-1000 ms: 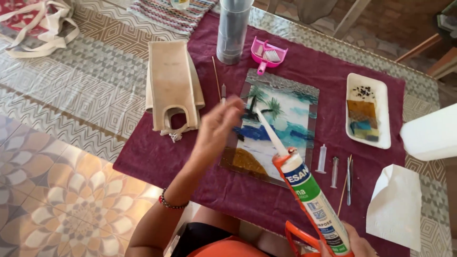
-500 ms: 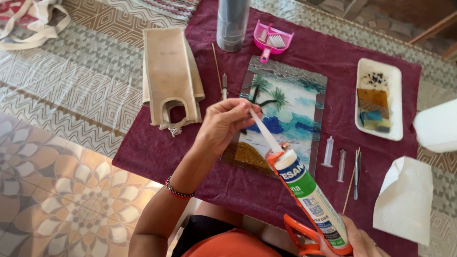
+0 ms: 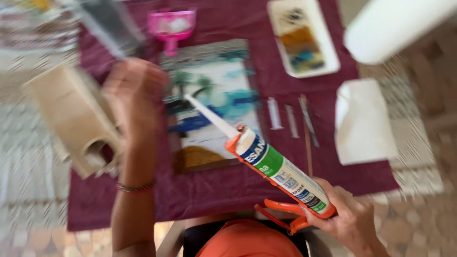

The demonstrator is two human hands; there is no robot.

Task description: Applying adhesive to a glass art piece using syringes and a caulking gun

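Note:
My right hand (image 3: 352,221) grips an orange caulking gun (image 3: 285,212) loaded with a white and green sealant cartridge (image 3: 281,173). Its long white nozzle (image 3: 209,116) points up and left over a picture panel (image 3: 219,90) showing palm trees and blue sea. My left hand (image 3: 133,93) hovers just left of the nozzle tip, above the panel's left edge. It is smeared by motion blur, so its fingers are unclear. A thin bracelet (image 3: 135,187) circles that wrist.
The panel lies on a maroon cloth (image 3: 214,190). A beige cut-out piece (image 3: 71,116) sits at the left. A grey cylinder (image 3: 109,24) and a pink dustpan (image 3: 171,24) lie behind. A white tray (image 3: 304,43), a white roll (image 3: 395,24), white paper (image 3: 362,121) and small tubes (image 3: 274,113) lie at the right.
The view has swung and blurred. My left hand has left the nozzle tip and moved to the left. The caulking gun stays in my right hand.

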